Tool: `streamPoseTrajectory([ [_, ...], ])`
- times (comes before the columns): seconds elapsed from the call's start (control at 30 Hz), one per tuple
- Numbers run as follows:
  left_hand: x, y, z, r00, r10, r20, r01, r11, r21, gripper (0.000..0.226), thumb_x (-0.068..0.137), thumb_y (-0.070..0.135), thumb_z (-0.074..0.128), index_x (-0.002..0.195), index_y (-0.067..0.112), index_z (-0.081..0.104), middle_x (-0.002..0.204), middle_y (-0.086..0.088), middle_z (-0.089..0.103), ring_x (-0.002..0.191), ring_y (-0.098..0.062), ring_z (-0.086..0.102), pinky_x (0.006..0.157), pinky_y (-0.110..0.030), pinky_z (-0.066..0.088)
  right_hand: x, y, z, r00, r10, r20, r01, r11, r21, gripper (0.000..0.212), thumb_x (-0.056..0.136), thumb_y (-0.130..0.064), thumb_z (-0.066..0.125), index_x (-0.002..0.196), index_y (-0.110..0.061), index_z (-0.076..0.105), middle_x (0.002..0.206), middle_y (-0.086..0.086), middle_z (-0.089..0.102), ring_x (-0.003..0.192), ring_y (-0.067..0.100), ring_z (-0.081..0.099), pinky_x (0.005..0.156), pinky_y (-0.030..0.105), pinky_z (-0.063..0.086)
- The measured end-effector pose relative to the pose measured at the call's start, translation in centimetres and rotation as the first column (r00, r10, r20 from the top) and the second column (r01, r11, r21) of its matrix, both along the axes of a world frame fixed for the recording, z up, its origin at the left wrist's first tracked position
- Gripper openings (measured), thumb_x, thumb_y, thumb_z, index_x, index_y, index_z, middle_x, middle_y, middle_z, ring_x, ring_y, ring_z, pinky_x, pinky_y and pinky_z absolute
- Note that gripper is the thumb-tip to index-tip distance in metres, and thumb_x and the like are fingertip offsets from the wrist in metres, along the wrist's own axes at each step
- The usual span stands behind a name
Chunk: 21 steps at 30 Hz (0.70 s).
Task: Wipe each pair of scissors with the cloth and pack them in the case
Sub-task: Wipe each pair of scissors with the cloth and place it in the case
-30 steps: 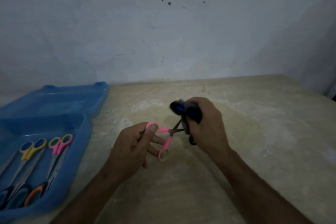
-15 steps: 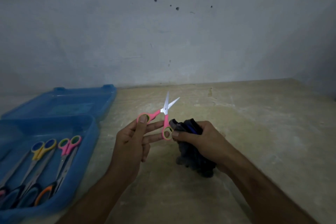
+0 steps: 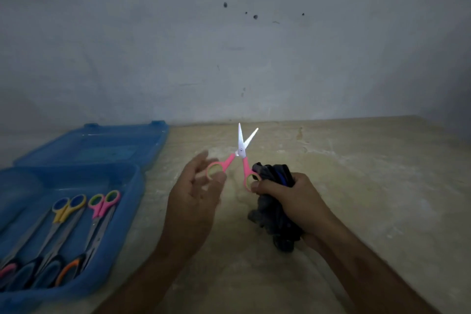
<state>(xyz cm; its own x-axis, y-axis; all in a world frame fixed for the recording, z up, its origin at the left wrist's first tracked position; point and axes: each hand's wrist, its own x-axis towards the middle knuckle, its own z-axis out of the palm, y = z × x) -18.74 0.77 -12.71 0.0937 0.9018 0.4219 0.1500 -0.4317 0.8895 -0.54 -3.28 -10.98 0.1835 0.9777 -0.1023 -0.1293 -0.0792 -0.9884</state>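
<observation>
A pair of pink-handled scissors point(image 3: 240, 153) stands upright over the table, its blades slightly apart and pointing up. My right hand point(image 3: 293, 196) grips a bunched dark cloth point(image 3: 272, 222) and pinches the scissors' right ring against it. My left hand point(image 3: 193, 201) is blurred, with loosely spread fingers; one fingertip touches the left ring. At the left lies the open blue case point(image 3: 132, 186), holding several scissors, among them a yellow-handled pair point(image 3: 67, 208) and a pink-and-green pair point(image 3: 103, 202).
The case's lid point(image 3: 102, 145) lies flat behind it, against the grey wall. The beige tabletop point(image 3: 356, 186) stretches to the right and ends at the wall. An orange-handled pair point(image 3: 68, 270) lies at the case's near end.
The cloth came off the blades and dropped below them. My right hand took the right ring. My left hand's pinch on the left ring has loosened into spread fingers.
</observation>
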Motion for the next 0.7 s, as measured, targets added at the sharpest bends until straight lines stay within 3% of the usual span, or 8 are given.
streamPoseTrajectory([
  [0.07,-0.7,0.4,-0.3,0.892,0.255,-0.374,-0.056,0.882,0.469,0.053,0.091,0.027,0.071,0.14,0.023,0.054,0.136,0.002,0.055,0.122,-0.012,0.054,0.101,-0.023,0.042,0.0,0.0,0.1,1.0,-0.019,-0.022,0.019,1.0,0.007,0.022,0.082,-0.012,0.081,0.066,-0.003,0.069,0.061,0.02,0.063,0.042,0.03,0.06,0.05,0.038,0.054],
  [0.1,-0.7,0.6,-0.4,0.806,0.345,-0.482,0.011,0.804,0.594,0.057,0.086,0.024,0.074,0.14,0.024,0.055,0.135,-0.002,0.055,0.123,-0.019,0.051,0.104,-0.028,0.038,0.0,0.0,0.1,0.999,-0.021,-0.027,0.021,1.0,0.01,0.021,0.082,-0.013,0.081,0.067,-0.003,0.07,0.061,0.019,0.063,0.042,0.03,0.059,0.049,0.037,0.053],
  [0.2,0.1,0.5,-1.1,0.674,0.376,-0.636,0.14,0.78,0.61,0.059,0.081,0.024,0.079,0.137,0.025,0.061,0.133,-0.004,0.063,0.117,-0.026,0.056,0.091,-0.04,0.05,-0.2,-0.1,0.1,1.0,0.01,-0.023,-0.01,1.0,-0.01,0.021,0.083,-0.015,0.08,0.066,-0.005,0.073,0.06,0.014,0.065,0.051,0.03,0.06,0.052,0.038,0.056],
  [0.3,0.3,0.7,-1.6,0.707,0.385,-0.593,0.13,0.754,0.644,0.045,0.086,0.021,0.074,0.13,0.022,0.066,0.124,-0.003,0.07,0.103,-0.023,0.068,0.074,-0.037,0.058,-0.8,-0.3,0.2,0.997,0.074,-0.036,-0.074,0.997,-0.015,0.02,0.082,-0.017,0.081,0.073,-0.001,0.074,0.061,0.015,0.064,0.057,0.033,0.061,0.06,0.043,0.057],
  [0.43,0.1,0.4,-1.3,0.776,0.342,-0.53,0.127,0.738,0.663,0.037,0.09,0.014,0.069,0.127,0.02,0.07,0.121,0.004,0.072,0.091,-0.012,0.072,0.065,-0.027,0.058,-0.9,-0.4,0.4,0.993,0.112,-0.025,-0.11,0.993,0.046,0.022,0.085,-0.019,0.079,0.073,-0.003,0.073,0.063,0.016,0.065,0.06,0.035,0.062,0.056,0.036,0.057],
  [0.57,0.5,0.3,-1.2,0.884,0.261,-0.387,-0.019,0.849,0.529,0.025,0.098,0.019,0.063,0.121,0.021,0.073,0.109,0.009,0.075,0.085,-0.001,0.07,0.068,-0.02,0.058,-0.8,-0.7,0.8,0.992,0.121,0.032,-0.123,0.989,0.079,0.028,0.078,-0.029,0.082,0.079,-0.002,0.073,0.071,0.016,0.071,0.064,0.033,0.07,0.059,0.036,0.06],
  [0.63,0.4,0.7,-1.1,0.98,0.132,-0.146,-0.102,0.975,0.2,0.02,0.1,0.021,0.062,0.116,0.023,0.074,0.103,0.009,0.077,0.084,-0.005,0.074,0.072,-0.028,0.063,-0.2,-0.4,0.5,0.995,0.09,0.037,-0.093,0.993,0.073,0.032,0.076,-0.023,0.085,0.094,-0.002,0.07,0.082,0.018,0.074,0.075,0.035,0.075,0.069,0.044,0.063],
  [0.7,0.0,1.2,-1.0,0.995,0.06,0.085,-0.049,0.991,-0.125,0.019,0.098,0.017,0.063,0.106,0.029,0.076,0.1,0.004,0.079,0.084,-0.016,0.078,0.072,-0.041,0.065,0.3,0.2,-0.1,0.998,0.021,0.061,-0.025,0.997,0.066,0.034,0.076,-0.01,0.086,0.105,-0.008,0.067,0.092,0.014,0.075,0.086,0.032,0.075,0.08,0.047,0.062],
])
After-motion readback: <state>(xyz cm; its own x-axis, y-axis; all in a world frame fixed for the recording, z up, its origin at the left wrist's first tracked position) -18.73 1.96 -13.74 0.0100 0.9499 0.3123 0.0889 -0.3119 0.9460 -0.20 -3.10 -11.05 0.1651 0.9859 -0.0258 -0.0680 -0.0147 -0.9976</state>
